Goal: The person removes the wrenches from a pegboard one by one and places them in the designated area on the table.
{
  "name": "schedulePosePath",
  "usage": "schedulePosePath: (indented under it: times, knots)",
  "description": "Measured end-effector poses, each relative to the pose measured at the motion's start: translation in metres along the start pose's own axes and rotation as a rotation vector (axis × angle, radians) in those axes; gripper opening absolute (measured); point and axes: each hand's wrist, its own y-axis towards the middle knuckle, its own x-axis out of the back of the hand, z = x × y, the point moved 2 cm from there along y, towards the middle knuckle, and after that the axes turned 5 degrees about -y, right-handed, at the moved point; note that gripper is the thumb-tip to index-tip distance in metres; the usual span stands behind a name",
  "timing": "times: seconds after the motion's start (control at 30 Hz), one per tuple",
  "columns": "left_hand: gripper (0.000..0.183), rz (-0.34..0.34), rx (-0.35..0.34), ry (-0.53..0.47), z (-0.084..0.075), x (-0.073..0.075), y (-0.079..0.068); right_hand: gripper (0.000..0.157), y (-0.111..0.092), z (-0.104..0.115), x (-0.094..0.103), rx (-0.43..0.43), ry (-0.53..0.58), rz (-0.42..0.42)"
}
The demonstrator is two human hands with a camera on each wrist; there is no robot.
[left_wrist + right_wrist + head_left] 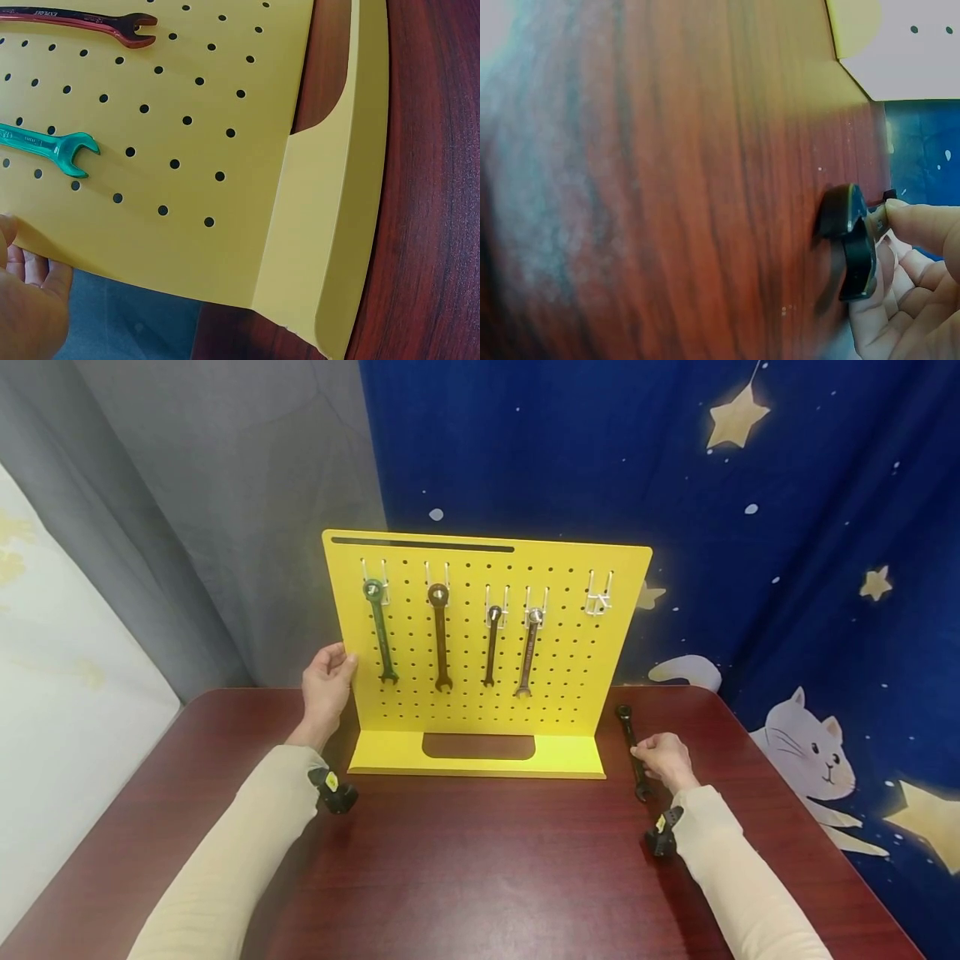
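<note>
In the head view a yellow pegboard (465,693) stands upright on the table. My left hand (327,685) grips its left edge, thumb on the front face and fingers going behind. In the left wrist view that hand (34,300) shows at the lower left, below the green wrench (56,148). To the right of the board, my right hand (663,758) pinches a black combination wrench (628,731) near its middle, ring end pointing away. The right wrist view shows the wrench's open end (860,266) facing the camera; whether it touches the table cannot be told.
On the board's white hooks hang the green wrench (381,631), a brown-red one (440,643), a small dark one (492,647) and a reddish one (529,652). Another white hook (597,603) sits at upper right. Behind the dark red table (480,860) hang curtains (525,452).
</note>
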Motion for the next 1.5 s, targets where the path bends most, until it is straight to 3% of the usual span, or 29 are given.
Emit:
schedulePosePath:
  times: [1.07,1.17,1.27,1.4,1.5]
  knots:
    - [0.041,0.005,-0.002,-0.007,0.000,-0.001,0.000,0.025,-0.003,0.002,-0.001,0.063,-0.097,-0.081]
    - [0.041,0.007,0.001,0.000,0.000,-0.001,0.000,0.028,-0.004,0.005,0.001,0.085,-0.088,-0.145]
    - [0.040,0.008,0.001,0.008,0.001,-0.001,0.000,0.028,-0.006,0.013,0.003,0.137,-0.036,-0.268]
    - [0.040,0.006,0.001,0.011,0.001,-0.001,0.001,0.026,-0.008,0.031,0.003,0.200,0.117,-0.393]
    - [0.040,0.001,0.003,0.009,0.002,0.000,0.001,0.025,-0.011,0.050,0.000,0.232,0.245,-0.424]
